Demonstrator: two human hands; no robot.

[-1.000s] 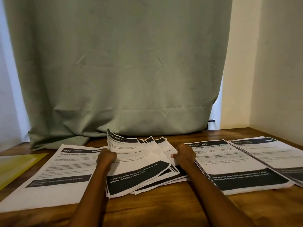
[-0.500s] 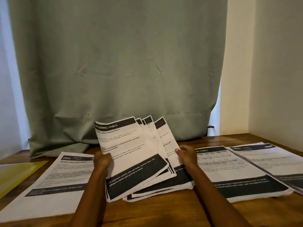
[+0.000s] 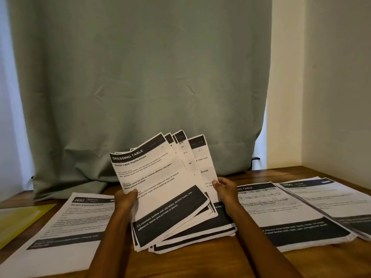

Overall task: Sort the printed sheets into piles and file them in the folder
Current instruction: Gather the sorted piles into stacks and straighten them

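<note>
Wooden table (image 3: pixel 200 263) against a grey-green curtain (image 3: pixel 140 77). Far left: yellow folder (image 3: pixel 22 219) lies flat, nothing visibly filed in it yet. Next, a pile (image 3: pixel 66 233) headed "2652", title looks like "Screen Cleaning Check". Centre: left hand (image 3: pixel 126 201) and right hand (image 3: pixel 225 190) each clamped on a side edge of a fanned stack (image 3: pixel 160 187), tilted up, bottom edge near the tabletop. Top sheet reads "DRESSING TABLE", "Bottle Label Replacement", handwritten "A1"; sheets behind show "A4", "A5". Right: second "…NG TABLE" pile (image 3: pixel 281 213), then a far-right pile (image 3: pixel 337 201), header unreadable. Judgement: sorting looks mostly done; squaring the stacks and all the filing remain.
</note>
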